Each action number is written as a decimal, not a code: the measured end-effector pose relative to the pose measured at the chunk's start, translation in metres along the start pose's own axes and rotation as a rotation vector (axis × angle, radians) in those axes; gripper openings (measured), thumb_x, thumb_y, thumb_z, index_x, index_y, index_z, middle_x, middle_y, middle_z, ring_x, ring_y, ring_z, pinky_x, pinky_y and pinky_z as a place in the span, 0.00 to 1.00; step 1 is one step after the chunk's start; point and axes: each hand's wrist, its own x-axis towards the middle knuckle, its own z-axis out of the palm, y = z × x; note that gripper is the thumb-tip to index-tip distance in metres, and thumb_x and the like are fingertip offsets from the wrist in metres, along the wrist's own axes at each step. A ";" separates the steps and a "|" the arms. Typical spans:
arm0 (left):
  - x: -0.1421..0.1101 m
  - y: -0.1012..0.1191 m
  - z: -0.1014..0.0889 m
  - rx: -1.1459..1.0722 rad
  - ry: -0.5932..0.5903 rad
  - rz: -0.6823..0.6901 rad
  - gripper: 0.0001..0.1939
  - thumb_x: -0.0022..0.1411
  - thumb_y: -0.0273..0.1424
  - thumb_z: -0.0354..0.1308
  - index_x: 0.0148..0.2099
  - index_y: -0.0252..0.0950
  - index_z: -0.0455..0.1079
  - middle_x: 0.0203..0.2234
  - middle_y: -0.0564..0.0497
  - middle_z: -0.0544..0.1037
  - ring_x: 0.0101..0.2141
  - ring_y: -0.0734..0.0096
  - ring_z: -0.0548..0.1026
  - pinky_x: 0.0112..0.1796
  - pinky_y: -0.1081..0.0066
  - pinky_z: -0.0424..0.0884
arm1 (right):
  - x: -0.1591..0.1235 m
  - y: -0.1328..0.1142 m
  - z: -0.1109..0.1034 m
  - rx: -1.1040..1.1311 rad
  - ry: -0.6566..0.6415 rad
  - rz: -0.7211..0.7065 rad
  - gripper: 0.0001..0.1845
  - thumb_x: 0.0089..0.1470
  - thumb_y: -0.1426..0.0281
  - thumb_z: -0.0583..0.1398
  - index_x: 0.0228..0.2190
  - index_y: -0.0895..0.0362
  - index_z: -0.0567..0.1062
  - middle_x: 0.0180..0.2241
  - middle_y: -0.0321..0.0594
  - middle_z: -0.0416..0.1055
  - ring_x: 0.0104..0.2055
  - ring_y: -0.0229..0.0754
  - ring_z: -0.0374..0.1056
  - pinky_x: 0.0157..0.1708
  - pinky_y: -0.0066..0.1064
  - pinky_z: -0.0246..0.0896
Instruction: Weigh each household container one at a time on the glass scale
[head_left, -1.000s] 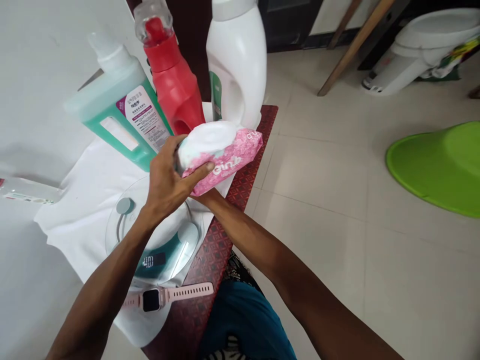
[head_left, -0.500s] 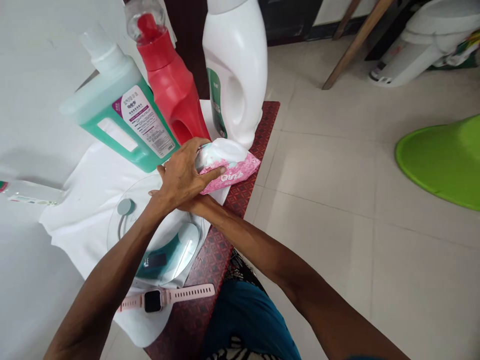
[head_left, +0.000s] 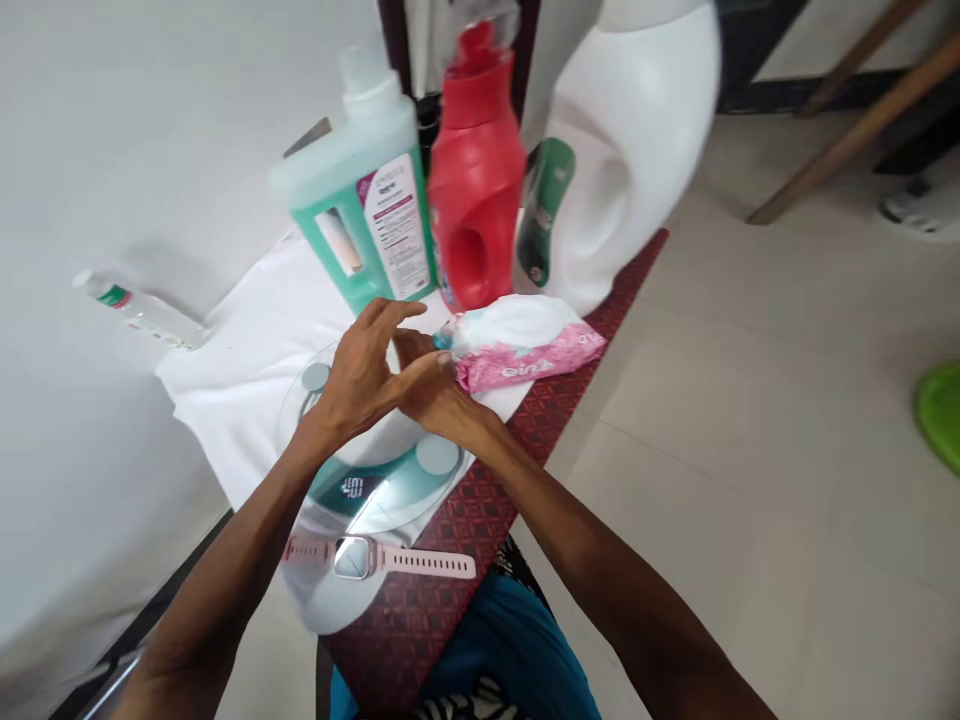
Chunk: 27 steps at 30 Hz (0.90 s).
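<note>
A pink and white wipes pack [head_left: 529,345] lies in front of the red bottle [head_left: 480,170] and the large white jug [head_left: 630,150]. Beside the pack's left end, my left hand [head_left: 367,370] arches over the glass scale [head_left: 375,510], its fingers apart and its thumb stretched across my right hand [head_left: 431,390]. Nothing shows in the left hand's grasp. My right hand is bent at the wrist, close against the pack's left end; its fingers are partly covered by the left hand. Lit digits show on the scale's display.
A green-liquid bottle [head_left: 360,190] stands at the back left of the red patterned table [head_left: 480,510]. A white cloth [head_left: 225,370] lies under the scale. A pink-strapped smartwatch [head_left: 356,558] rests at the front; a slim white bottle [head_left: 142,310] is at far left.
My left hand has come off the wipes pack and opened beside it. The right hand shows more behind it. The view has swung left, and the scale and watch displays look brighter.
</note>
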 end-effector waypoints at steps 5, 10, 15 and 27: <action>-0.069 -0.028 -0.049 -0.083 0.148 -0.352 0.19 0.69 0.45 0.70 0.56 0.40 0.80 0.48 0.45 0.84 0.48 0.58 0.83 0.52 0.56 0.81 | -0.009 0.007 0.005 0.032 -0.070 0.042 0.39 0.71 0.53 0.61 0.73 0.61 0.64 0.71 0.62 0.67 0.74 0.65 0.63 0.74 0.65 0.59; -0.137 -0.077 -0.089 -0.080 0.404 -0.642 0.24 0.64 0.51 0.71 0.54 0.41 0.78 0.53 0.43 0.83 0.51 0.53 0.84 0.54 0.52 0.80 | -0.031 0.009 0.002 0.016 0.012 -0.022 0.38 0.72 0.49 0.59 0.71 0.58 0.67 0.68 0.61 0.71 0.71 0.64 0.67 0.72 0.67 0.61; -0.179 -0.141 -0.124 0.153 0.840 -0.884 0.34 0.65 0.45 0.71 0.67 0.43 0.66 0.69 0.35 0.69 0.64 0.45 0.75 0.62 0.47 0.75 | -0.060 0.003 -0.006 -0.046 0.041 -0.051 0.36 0.72 0.48 0.59 0.70 0.55 0.70 0.67 0.59 0.73 0.70 0.64 0.70 0.70 0.67 0.65; -0.147 -0.235 -0.144 0.183 0.766 -1.038 0.65 0.55 0.49 0.80 0.81 0.34 0.47 0.78 0.25 0.50 0.80 0.35 0.48 0.76 0.41 0.52 | -0.057 0.004 -0.019 -0.012 0.125 0.170 0.33 0.72 0.46 0.58 0.68 0.51 0.74 0.65 0.54 0.76 0.68 0.65 0.72 0.67 0.67 0.68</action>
